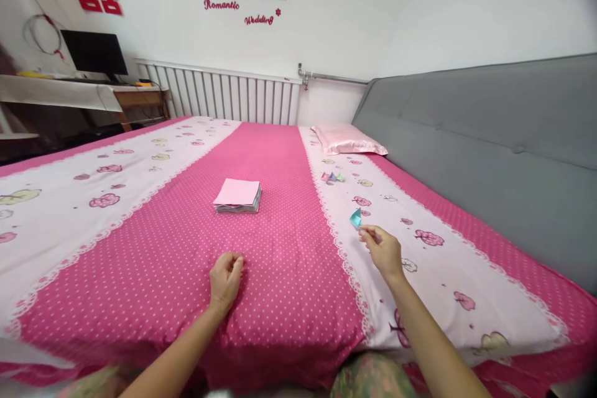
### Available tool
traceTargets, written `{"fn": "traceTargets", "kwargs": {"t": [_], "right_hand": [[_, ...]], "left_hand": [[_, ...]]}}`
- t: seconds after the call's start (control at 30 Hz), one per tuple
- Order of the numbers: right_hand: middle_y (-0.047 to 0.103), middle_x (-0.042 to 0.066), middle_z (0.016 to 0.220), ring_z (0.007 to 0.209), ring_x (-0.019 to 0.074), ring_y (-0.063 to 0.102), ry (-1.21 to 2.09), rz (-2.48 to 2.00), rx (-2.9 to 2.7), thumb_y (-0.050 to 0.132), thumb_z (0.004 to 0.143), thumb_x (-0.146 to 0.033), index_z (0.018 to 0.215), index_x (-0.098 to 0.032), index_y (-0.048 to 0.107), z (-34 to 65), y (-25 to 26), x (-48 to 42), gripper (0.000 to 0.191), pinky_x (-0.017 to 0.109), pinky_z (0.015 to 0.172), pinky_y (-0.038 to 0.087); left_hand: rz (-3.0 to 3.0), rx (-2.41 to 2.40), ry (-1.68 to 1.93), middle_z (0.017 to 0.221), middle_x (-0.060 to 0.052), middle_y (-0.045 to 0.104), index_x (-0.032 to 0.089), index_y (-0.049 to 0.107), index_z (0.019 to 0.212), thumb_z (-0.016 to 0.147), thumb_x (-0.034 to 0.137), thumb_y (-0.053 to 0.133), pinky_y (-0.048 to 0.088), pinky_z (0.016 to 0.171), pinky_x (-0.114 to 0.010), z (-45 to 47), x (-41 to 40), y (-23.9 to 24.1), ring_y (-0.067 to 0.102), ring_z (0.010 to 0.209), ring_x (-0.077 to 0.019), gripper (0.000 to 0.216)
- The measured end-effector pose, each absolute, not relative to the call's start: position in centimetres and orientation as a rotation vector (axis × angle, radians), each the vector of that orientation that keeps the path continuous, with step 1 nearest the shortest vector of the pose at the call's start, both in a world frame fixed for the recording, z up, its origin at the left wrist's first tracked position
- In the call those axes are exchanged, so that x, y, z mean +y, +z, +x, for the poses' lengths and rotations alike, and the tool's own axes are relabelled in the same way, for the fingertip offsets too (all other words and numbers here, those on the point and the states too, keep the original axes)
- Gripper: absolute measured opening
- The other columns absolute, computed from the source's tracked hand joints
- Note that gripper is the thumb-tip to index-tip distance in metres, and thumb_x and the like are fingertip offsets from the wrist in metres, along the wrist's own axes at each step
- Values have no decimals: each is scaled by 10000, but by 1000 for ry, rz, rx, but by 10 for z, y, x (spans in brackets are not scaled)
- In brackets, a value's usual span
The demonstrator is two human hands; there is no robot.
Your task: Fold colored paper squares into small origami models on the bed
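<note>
My right hand (383,249) pinches a small teal folded paper piece (356,217) just above the white flowered strip of the bedspread. My left hand (226,277) rests on the pink dotted bedspread (289,261) with its fingers curled in and nothing visible in them. A stack of square coloured papers (237,196), pink sheet on top, lies on the bed beyond my left hand. A few small folded paper pieces (332,177) in purple and green lie further up the white strip, beyond my right hand.
A pink satin pillow (347,138) lies at the head of the bed against the grey padded headboard (489,155) on the right. A white radiator (224,93) lines the far wall. A desk with a monitor (94,53) stands at the far left.
</note>
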State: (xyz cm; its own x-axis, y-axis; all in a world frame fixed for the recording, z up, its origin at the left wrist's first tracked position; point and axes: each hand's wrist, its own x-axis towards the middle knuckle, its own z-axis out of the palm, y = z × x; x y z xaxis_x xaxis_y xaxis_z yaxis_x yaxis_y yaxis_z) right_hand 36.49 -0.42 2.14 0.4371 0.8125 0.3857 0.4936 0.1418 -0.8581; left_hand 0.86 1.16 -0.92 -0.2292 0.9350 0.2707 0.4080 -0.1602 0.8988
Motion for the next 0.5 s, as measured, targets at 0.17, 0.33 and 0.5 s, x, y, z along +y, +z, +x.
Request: {"fn": "traceTargets", "kwargs": {"t": [0.17, 0.33, 0.5], "right_hand": [[695, 81, 776, 667, 213, 661, 321, -1581, -1183, 528, 735, -365, 911, -159, 643, 396, 21, 16, 295, 319, 626, 501], [700, 65, 781, 695, 217, 667, 282, -1653, -1176, 528, 714, -325, 870, -174, 655, 419, 25, 49, 252, 314, 643, 491], [708, 49, 751, 699, 206, 663, 212, -1739, -1132, 514, 701, -301, 861, -192, 670, 433, 23, 94, 248, 301, 670, 479]], "left_hand": [[1534, 1533, 1328, 694, -16, 571, 171, 569, 740, 772, 383, 450, 455, 594, -272, 2, 11, -11, 548, 612, -156, 246], [1498, 1565, 1246, 784, -35, 602, 186, 605, 786, 766, 419, 461, 450, 572, -284, 11, 10, 2, 550, 672, -189, 274], [1746, 1327, 1230, 930, -76, 582, 193, 602, 741, 791, 363, 448, 465, 678, -312, 78, 25, 33, 545, 864, -222, 235]]}}
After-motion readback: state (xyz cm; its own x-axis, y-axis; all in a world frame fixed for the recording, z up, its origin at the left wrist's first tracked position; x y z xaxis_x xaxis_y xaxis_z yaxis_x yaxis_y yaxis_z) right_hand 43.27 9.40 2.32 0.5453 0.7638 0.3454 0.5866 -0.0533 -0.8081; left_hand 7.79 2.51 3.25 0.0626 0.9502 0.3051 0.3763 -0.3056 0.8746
